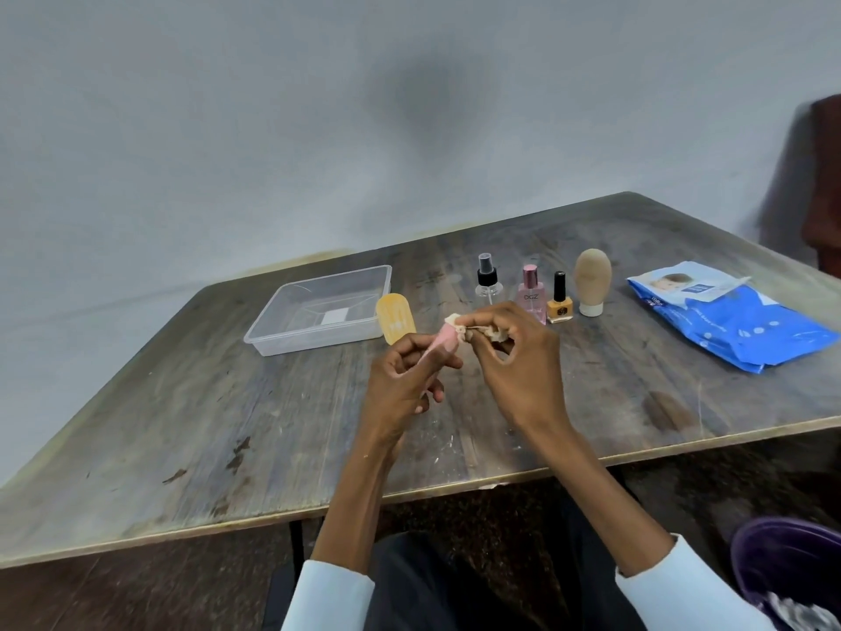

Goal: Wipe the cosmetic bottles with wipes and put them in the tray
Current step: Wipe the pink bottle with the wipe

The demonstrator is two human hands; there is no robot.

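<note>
Flanking hands (pixel 400 380), tray (pixel 273 330), wipes pack (pixel 751 330)

head view | head-worn, facing forward-down | close over hands (pixel 464 371) | table (pixel 182 425) beyond

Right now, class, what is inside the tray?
No bottles. The clear tray shows only a white patch on its base; the yellow tube standing in front covers its near right corner.

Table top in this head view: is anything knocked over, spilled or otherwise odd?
Nothing spilled or toppled. The spray bottle, pink perfume, nail polish and beige tube stand upright in a row. The tray holds no bottles. One small oddity: the wipe looks soiled brownish.
</note>
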